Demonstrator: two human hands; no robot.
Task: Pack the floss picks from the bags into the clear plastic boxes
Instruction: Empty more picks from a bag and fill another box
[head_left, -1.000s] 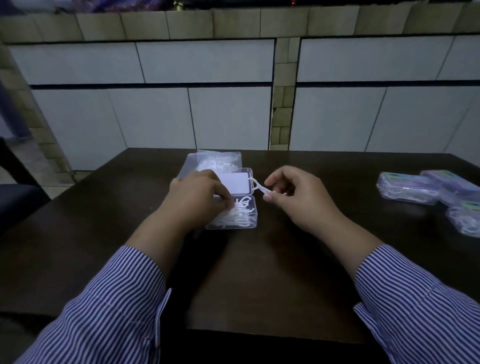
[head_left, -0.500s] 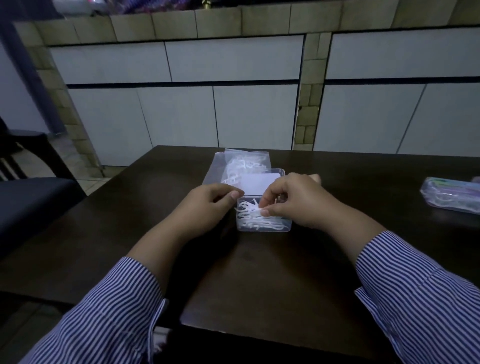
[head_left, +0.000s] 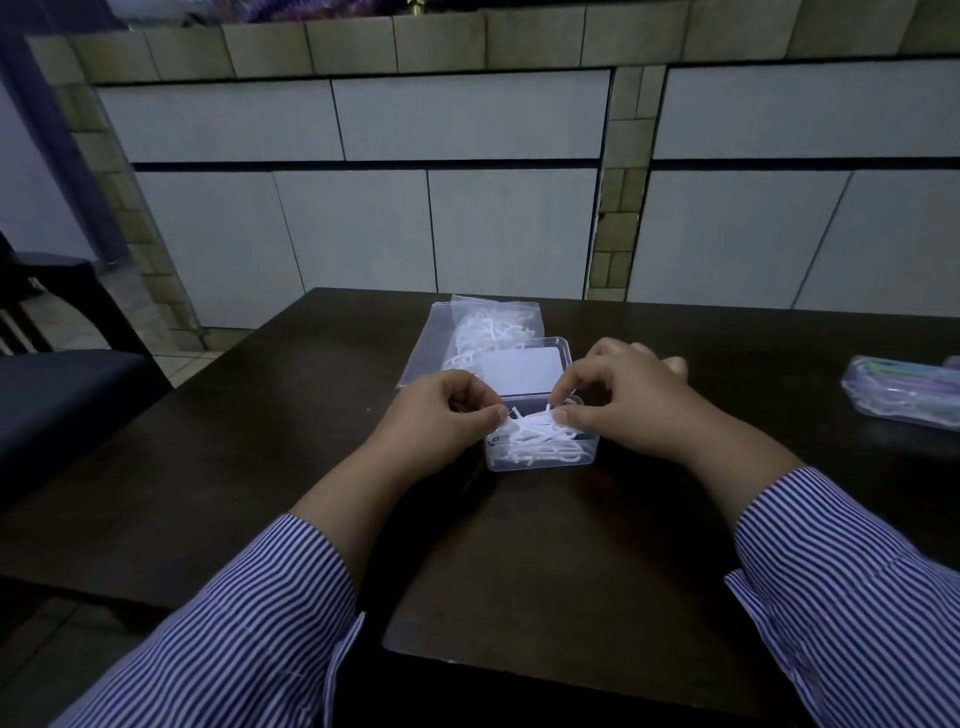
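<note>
Right hand (head_left: 628, 400) has come from beside the box (head_left: 540, 441) to over it, both hands, left (head_left: 441, 415) included, pinching picks (head_left: 537, 434) inside; advise pressing them flat so the lid (head_left: 519, 371) closes.

Your table (head_left: 545, 561) looks like dark wood with a smooth, faintly glossy top. The open box (head_left: 540, 457) and the far bag (head_left: 441, 338) are clear glossy plastic, the floss picks (head_left: 540, 441) white plastic. Your sleeves (head_left: 249, 639) are striped woven cloth, matt.
</note>
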